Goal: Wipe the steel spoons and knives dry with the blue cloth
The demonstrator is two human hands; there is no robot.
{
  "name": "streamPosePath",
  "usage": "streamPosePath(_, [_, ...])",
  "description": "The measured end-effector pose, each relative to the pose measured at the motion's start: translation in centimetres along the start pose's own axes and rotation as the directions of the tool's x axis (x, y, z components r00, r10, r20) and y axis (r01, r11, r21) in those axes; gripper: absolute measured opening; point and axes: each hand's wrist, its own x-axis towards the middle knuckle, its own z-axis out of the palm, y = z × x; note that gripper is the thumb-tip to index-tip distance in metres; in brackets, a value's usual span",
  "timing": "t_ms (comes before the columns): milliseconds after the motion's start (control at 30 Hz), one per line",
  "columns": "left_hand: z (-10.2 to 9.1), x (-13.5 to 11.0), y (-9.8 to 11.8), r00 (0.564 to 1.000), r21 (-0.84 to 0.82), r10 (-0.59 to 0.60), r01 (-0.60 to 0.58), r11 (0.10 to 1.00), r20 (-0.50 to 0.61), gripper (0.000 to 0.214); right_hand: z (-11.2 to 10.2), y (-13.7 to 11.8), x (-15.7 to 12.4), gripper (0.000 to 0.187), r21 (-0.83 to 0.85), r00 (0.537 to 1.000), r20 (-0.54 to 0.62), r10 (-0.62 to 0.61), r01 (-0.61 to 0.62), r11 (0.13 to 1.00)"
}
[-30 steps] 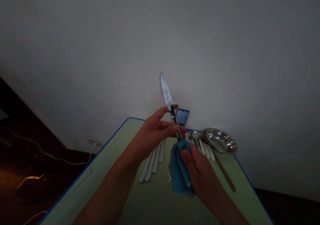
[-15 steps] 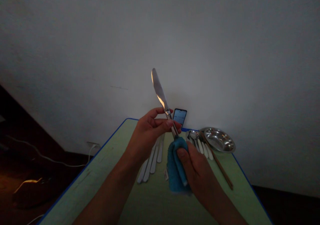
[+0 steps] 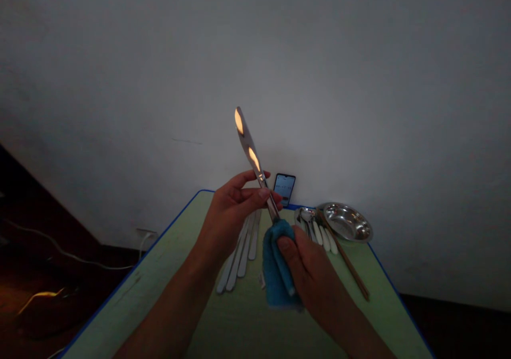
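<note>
Wiping a table knife (image 3: 246,144) held up in the air above the worktop (image 3: 120,316), blade pointing up and tilted to the left. Left hand (image 3: 233,215) pinches the knife near where the blade meets the handle, thumb and curled fingers closed around it. Right hand (image 3: 309,274) is closed around a blue cloth (image 3: 275,268), pressing it onto the lower end of the knife, so the handle is mostly hidden; the cloth hangs down below the fist, clear of the worktop or very close to it, hard to tell from this angle. Hands are close together, not touching each other.

Shallow steel dish (image 3: 346,222) sits at the far right edge of the worktop, tilted toward the camera; its bowl looks to hold only reflections, though the dim view makes that uncertain. Wooden chopstick (image 3: 344,256) lies slanted from the dish rim down the worktop. Metal spoons (image 3: 307,218) and white-handled cutlery (image 3: 325,239) lie just left of the dish. Row of flat white handles (image 3: 239,258) lies below the left hand. Phone (image 3: 284,189) stands upright at the far edge, against the wall (image 3: 255,56).
</note>
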Motion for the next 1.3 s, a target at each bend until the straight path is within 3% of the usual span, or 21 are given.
streamPosePath(500, [-0.8,0.2,0.2,0.999,0.1,0.01,-0.013,0.995,0.035,0.032,-0.4,0.0,-0.3,0.032,-0.103,0.994,0.108,-0.026,0.037,0.994])
streamPosePath(667, [-1.3,0.4,0.5,0.997,0.143,-0.026,0.016,0.99,0.068,0.035,-1.0,-0.1,-0.1,0.033,-0.054,0.988,0.158,-0.003,0.011,0.998])
streamPosePath(733, [-1.4,0.5,0.5,0.992,0.172,-0.069,0.05,0.984,0.105,0.034,-1.6,0.0,0.1,0.034,0.01,0.992,0.123,0.022,-0.023,1.0])
streamPosePath(867, [-1.3,0.5,-0.1,0.973,0.199,-0.126,0.087,0.976,0.191,0.03,-3.0,0.8,0.7,0.038,0.15,0.988,-0.101,0.12,-0.104,0.983])
streamPosePath(1000, [-1.0,0.5,-0.8,0.95,0.193,-0.166,0.117,0.974,0.263,0.026,-3.6,1.0,0.9,0.039,0.234,0.933,-0.271,0.238,-0.176,0.956])
streamPosePath(1167, [-0.6,0.2,-0.7,0.919,0.206,-0.212,0.148,0.967,0.333,0.023,-3.9,0.9,1.0,0.039,0.335,0.889,-0.327,0.32,-0.208,0.919])
streamPosePath(1300, [-0.5,0.1,-0.7,0.908,0.241,-0.241,0.163,0.957,0.342,0.026,-3.9,2.0,1.5,0.044,0.373,0.817,-0.449,0.361,-0.195,0.907])
